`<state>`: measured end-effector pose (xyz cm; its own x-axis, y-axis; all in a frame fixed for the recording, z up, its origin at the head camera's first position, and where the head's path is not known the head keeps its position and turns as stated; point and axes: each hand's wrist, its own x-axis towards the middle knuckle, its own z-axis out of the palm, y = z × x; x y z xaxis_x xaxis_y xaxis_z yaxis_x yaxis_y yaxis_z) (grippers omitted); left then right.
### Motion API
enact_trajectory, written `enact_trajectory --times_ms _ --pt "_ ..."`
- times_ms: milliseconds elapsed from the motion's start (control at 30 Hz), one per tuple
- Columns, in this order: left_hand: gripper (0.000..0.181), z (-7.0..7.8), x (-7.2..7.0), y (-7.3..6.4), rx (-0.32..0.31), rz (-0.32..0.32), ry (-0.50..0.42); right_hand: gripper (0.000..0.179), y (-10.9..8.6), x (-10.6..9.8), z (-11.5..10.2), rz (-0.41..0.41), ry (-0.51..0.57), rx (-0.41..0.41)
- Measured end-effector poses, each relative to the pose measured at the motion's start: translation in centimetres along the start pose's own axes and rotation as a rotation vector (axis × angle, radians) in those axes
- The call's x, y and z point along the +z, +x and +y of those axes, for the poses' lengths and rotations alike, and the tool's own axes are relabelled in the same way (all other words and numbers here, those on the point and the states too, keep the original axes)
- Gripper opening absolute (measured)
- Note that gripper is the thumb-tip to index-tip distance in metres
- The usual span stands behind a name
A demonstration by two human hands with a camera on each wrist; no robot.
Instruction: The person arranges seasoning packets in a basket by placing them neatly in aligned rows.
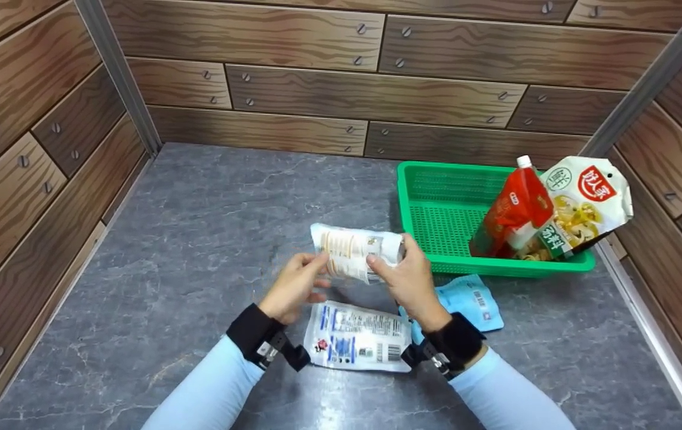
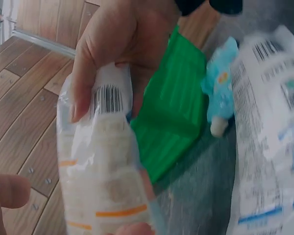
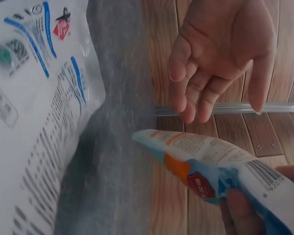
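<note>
My right hand (image 1: pixel 411 285) grips one end of a white plastic food packet (image 1: pixel 348 251), thumb on the near face. The packet is held above the table, with a barcode, orange stripes and a red logo (image 3: pixel 201 185) showing in the wrist views. At its other end is my left hand (image 1: pixel 293 289); the right wrist view shows those fingers spread loosely and apart from the packet. Below both hands a white pouch (image 1: pixel 359 337) with blue print lies flat. A light blue pouch (image 1: pixel 475 301) with a pale spout cap (image 2: pixel 218 126) lies partly behind my right forearm.
A green plastic basket (image 1: pixel 405 206) stands at the right. Leaning in its right side are a red spouted pouch (image 1: pixel 511 206) and a white-and-green food bag (image 1: pixel 586 200). Wood-patterned walls (image 1: pixel 293 83) enclose the grey table (image 1: pixel 197 239) at the back and sides.
</note>
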<state>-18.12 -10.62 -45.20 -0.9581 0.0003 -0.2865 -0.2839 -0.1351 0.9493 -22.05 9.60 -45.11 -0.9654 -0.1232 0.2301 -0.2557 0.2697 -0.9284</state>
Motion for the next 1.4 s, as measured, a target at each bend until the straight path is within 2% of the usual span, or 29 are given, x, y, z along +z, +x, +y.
enact_trajectory --times_ms 100,167,367,567,667,733,867,933,1000,1100,1233,1333,1400 --pt "0.065 0.0 0.5 0.0 -0.065 -0.084 -0.108 0.041 -0.4 0.1 -0.6 0.058 -0.206 -0.142" --pt "0.069 0.0 0.7 -0.1 -0.090 -0.132 -0.169 0.043 -0.6 0.3 -0.9 0.077 -0.303 -0.242" --pt "0.069 -0.1 1.1 0.0 -0.104 -0.220 -0.325 0.042 -1.5 1.1 -1.0 0.066 -0.440 -0.546" --pt "0.054 -0.3 1.2 -0.1 -0.090 -0.221 -0.416 0.040 -2.7 1.9 -0.9 -0.031 -0.510 -0.788" --pt "0.041 -0.5 1.1 0.0 -0.091 -0.189 -0.420 0.043 -3.4 2.2 -0.8 -0.108 -0.521 -0.840" --pt "0.035 -0.6 1.0 0.2 -0.093 -0.158 -0.423 0.045 -3.7 2.2 -0.7 -0.158 -0.529 -0.841" --pt "0.035 -0.9 0.8 0.4 -0.079 -0.116 -0.446 0.053 -4.1 2.0 -0.7 -0.263 -0.529 -0.797" --pt "0.041 -1.0 0.6 0.3 -0.060 -0.108 -0.450 0.056 -4.1 1.6 -0.9 -0.316 -0.493 -0.748" --pt "0.048 -1.0 0.4 0.2 -0.039 -0.107 -0.455 0.056 -3.9 1.2 -1.2 -0.356 -0.429 -0.665" --pt "0.055 -0.9 0.3 -0.1 0.007 -0.136 -0.460 0.049 -3.2 0.4 -1.9 -0.345 -0.325 -0.467" --pt "0.057 -0.4 0.6 -0.6 0.081 -0.226 -0.469 0.050 -1.7 -0.7 -2.3 -0.294 -0.173 -0.122" --pt "0.058 0.0 1.0 -1.1 0.137 -0.315 -0.456 0.058 -0.9 -1.4 -2.2 -0.356 -0.007 0.087" --pt "0.057 0.1 1.3 -1.5 0.168 -0.369 -0.440 0.060 -0.7 -1.8 -2.2 -0.433 0.091 0.168"
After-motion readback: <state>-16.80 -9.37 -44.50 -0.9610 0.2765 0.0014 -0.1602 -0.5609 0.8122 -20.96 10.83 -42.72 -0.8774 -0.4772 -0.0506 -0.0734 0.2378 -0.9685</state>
